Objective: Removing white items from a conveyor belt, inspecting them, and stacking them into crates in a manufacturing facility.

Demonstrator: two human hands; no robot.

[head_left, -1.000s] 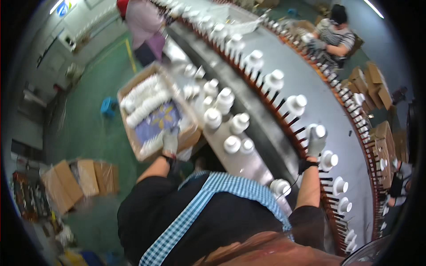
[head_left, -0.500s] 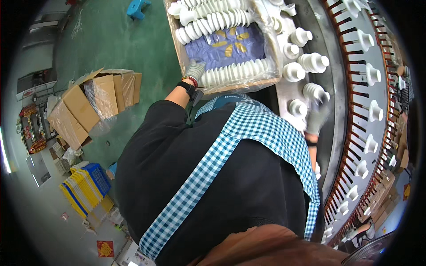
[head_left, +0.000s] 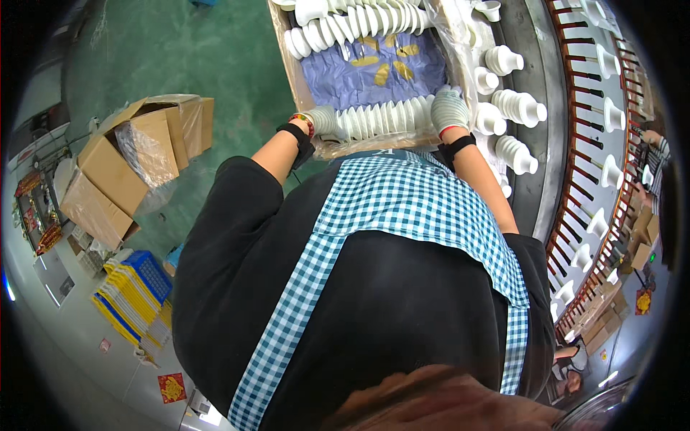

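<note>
"White cups [head_left: 384,121], near row. Position?"

"On their sides, nested in a line along the near side of an open carton [head_left: 302,90]."

"Hands?"

"Both in striped pale gloves, one at each end of that row. Left hand [head_left: 321,121] against the left end, fingers bent. Right hand [head_left: 450,111] over the right end, fingers side by side and curved. Fingertips partly hidden; cannot tell whether either one grips or only rests there."

"Rest of the carton?"

"Blue-violet sheet [head_left: 338,75] with yellow patches across the middle, farther rows [head_left: 359,29] beyond it. Clear film along the right wall."

"Right of it?"

"Bench [head_left: 491,36], carrying nested stacks [head_left: 519,108]. Farther right, a brown rail [head_left: 570,118] with dark pegs, single cups [head_left: 612,172] spaced alongside."

"Left?"

"Cardboard boxes [head_left: 118,172] on green floor [head_left: 215,65]. Nearer, blue and yellow crates [head_left: 140,291]."

"Anyone else?"

"Co-worker's striped sleeve [head_left: 660,154] at the right rim, partly cut off."
</note>
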